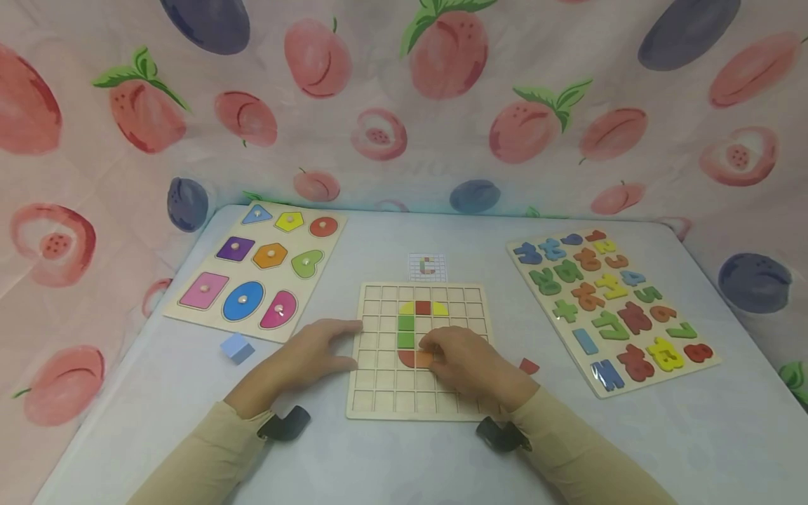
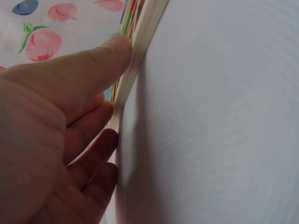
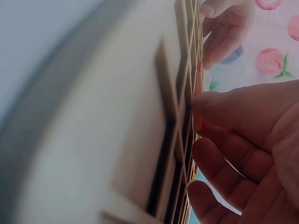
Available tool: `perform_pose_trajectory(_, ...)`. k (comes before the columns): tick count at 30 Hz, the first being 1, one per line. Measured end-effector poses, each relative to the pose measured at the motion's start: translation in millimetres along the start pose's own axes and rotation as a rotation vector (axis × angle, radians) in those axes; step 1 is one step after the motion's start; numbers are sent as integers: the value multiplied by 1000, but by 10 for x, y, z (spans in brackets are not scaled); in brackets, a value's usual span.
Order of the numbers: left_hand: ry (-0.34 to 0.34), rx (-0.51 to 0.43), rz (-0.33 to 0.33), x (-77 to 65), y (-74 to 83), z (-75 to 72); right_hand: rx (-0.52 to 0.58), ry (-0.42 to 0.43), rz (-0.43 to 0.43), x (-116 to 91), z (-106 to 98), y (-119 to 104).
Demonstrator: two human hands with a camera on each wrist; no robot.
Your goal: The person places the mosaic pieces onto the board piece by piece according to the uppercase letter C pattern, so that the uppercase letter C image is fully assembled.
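Observation:
The wooden grid board (image 1: 379, 400) lies in the middle of the table. On it, coloured tiles form a C-like shape: a yellow tile (image 1: 440, 308) and a red square (image 1: 423, 308) at the top, green squares (image 1: 406, 340) down the side, a red rounded tile (image 1: 407, 359) below. My right hand (image 1: 470, 361) pinches an orange tile (image 1: 425, 360) at the bottom row, beside the red rounded one. In the right wrist view the thumb lies against the orange tile (image 3: 198, 119). My left hand (image 1: 309, 354), thumb and fingers extended, touches the board's left edge (image 2: 135, 60).
A pattern card (image 1: 427, 267) lies behind the grid board. A red tile (image 1: 529, 366) rests right of it, a blue block (image 1: 236, 348) to the left. The knobbed shape puzzle (image 1: 246, 245) stands back left; the number and character puzzle (image 1: 593, 330) is at right.

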State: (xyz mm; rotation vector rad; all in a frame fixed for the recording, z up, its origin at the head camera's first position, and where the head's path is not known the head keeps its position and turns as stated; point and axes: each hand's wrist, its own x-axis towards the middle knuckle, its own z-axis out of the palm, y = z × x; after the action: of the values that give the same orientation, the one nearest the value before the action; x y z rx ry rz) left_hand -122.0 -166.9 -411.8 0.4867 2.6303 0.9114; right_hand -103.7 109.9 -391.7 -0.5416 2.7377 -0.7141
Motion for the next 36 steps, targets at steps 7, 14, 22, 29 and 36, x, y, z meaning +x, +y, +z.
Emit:
perform_pose_trajectory(7,3,-9,0,-5,-9,1,43,-7,24,-14,-11,5)
perform_pose_trajectory(14,4,-10,-1,-5,-28,15,35,30,102,-94,-94,107)
perform_pose_trajectory(22,9,-11,-6,-15,-13,4,29,36,170,-263,-322,380)
perform_pose_trajectory(29,8,-12,-10,-19,-5,-5,2,75,194,-441,-407,634)
perform_pose_trajectory(36,8,-12,-10,-15,0,-1,-4,102,182,-621,-436,846)
